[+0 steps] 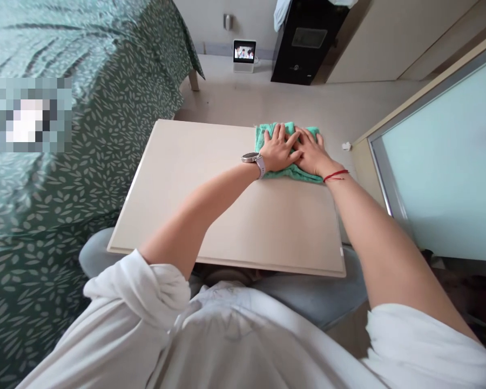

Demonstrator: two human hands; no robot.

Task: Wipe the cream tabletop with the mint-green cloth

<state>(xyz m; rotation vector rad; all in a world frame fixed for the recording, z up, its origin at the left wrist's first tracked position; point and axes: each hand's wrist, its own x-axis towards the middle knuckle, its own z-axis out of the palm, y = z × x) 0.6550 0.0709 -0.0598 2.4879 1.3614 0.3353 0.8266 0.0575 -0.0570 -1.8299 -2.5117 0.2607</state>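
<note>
A green cloth (297, 173) lies folded at the far right corner of a small pale table (202, 148). Flat on top of it rests my left hand (278, 148), fingers spread, with a watch on the wrist. My right hand (314, 155) presses down beside it with its fingers apart, and the fingers of the two hands touch or overlap. A red string circles my right wrist. Parts of the cloth are hidden under both palms.
On the left, a bed with a green leaf-patterned cover (117, 102) stands close to the table. Beyond are a small lit screen (244, 52) on the floor and a black cabinet (303, 46). A frosted panel (449, 146) rises at the right.
</note>
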